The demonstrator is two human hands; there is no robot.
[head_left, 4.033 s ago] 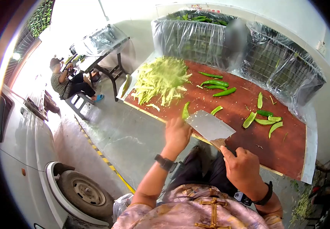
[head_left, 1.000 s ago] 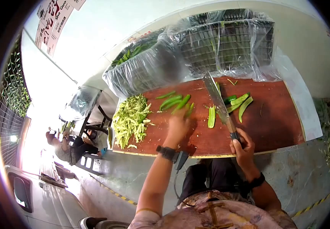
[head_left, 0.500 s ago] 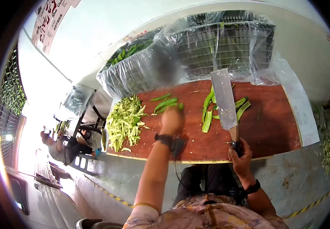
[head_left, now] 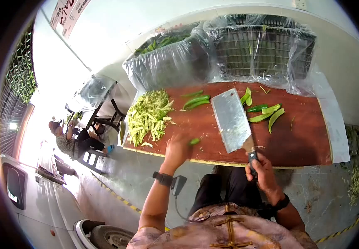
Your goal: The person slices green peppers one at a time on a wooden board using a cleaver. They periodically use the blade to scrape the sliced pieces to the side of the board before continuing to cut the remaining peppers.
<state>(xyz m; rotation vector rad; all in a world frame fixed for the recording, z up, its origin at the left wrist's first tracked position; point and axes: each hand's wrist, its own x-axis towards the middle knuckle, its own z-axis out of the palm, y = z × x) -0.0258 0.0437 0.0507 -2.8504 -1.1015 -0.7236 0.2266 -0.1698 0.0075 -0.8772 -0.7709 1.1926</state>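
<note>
Green pepper (head_left: 194, 141): here it is, near the front edge of the red-brown tabletop (head_left: 300, 145), just its end poking out beside the left hand (head_left: 176, 151), well apart from the cleaver (head_left: 234, 120)!
Left grip: a blur at the fingers, but closed on that pepper, with the rest of it hidden.
Right grip: wrapped around the cleaver's black handle (head_left: 253, 162), that right hand (head_left: 266, 173) right at the front edge.
Blade: broad face to the camera, far end angled left, pale bits stuck to it; whether it touches the surface, no telling from this angle.
Left of the blade: whole peppers (head_left: 197, 101) side by side, further back.
Right of the blade: a cluster of cut peppers (head_left: 271, 109), pale insides on show.
Far left end: what a heap of pale green shreds (head_left: 149, 118)!
Back row: two plastic-draped crates (head_left: 266, 54), green peppers visible in the left one.
Background, left: a seated person (head_left: 68, 140), beyond a parked vehicle (head_left: 42, 199).
</note>
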